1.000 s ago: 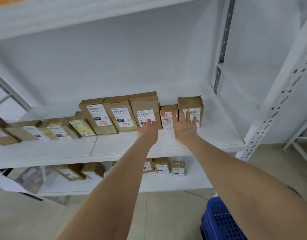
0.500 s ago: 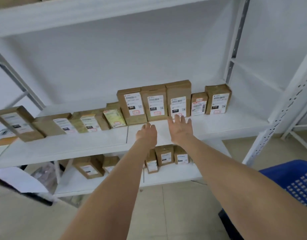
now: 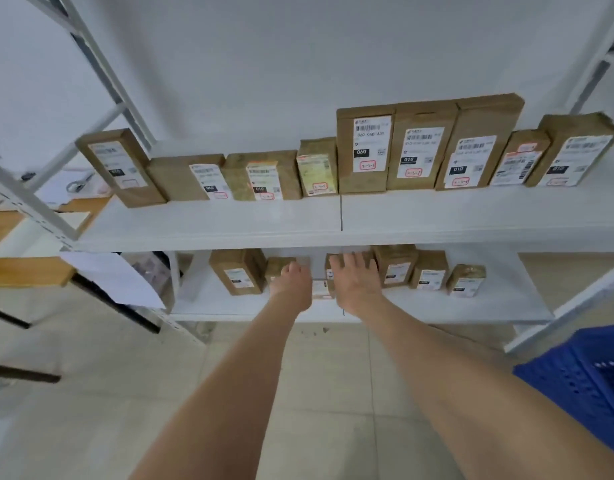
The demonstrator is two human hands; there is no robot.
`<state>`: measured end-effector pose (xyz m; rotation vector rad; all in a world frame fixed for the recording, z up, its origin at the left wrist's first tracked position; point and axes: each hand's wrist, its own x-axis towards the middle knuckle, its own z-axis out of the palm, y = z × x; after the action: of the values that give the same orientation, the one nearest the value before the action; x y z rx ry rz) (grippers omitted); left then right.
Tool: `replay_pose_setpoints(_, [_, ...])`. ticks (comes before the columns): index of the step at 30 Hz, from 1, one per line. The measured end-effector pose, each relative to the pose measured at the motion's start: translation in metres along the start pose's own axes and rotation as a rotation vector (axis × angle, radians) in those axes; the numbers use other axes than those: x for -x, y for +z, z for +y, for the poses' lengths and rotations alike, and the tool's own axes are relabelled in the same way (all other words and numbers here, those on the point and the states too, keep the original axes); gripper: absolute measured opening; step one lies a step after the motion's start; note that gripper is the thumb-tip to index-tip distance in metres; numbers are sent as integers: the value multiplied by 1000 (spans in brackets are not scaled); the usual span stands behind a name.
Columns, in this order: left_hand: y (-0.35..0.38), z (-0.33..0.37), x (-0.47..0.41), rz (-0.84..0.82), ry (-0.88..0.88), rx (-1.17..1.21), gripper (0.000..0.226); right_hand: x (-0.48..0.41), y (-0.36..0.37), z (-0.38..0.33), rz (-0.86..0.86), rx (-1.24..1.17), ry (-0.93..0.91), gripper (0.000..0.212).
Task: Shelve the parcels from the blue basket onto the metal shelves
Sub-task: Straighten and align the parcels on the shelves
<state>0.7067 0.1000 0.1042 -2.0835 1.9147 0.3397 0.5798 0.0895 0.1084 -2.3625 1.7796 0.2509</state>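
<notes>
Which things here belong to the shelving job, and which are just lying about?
Job in hand: upper-shelf parcels, lower-shelf parcels, metal shelves, blue basket, left hand, right hand, neither holding anything.
Lying about: wooden desk, paper sheet.

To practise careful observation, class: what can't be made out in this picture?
Blue plastic basket, head view: cut off by the right edge, contents unseen.
Small brown cardboard parcel, head view: mostly hidden behind the left hand and right hand.
Lower-shelf labels: blurred, unreadable.
</notes>
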Motion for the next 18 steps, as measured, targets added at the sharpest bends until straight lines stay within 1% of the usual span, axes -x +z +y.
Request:
replay_pose_setpoints(2, [18, -18, -6, -19, -12, -1, 55, -12, 21, -19, -46, 0, -17, 71])
replay_pose_setpoints(5, [41, -45, -24, -37, -31, 20, 56, -32, 42, -46, -75, 25, -29, 76])
replay_pose_setpoints(8, [63, -77, -56, -51, -45, 64, 55, -65, 64, -74, -84, 1, -13, 81])
replay_pose_setpoints(12, [93, -120, -110, -53, -14, 22, 52, -125, 105, -108, -111, -15, 6, 86])
replay_pose_setpoints(16, [122, -160, -168, -12, -54, 31, 47, -184, 152, -135, -126, -65, 11, 90])
replay_pose_setpoints(18, [136, -176, -196, 50, -88, 64, 50, -213, 179, -141, -127, -86, 21, 91])
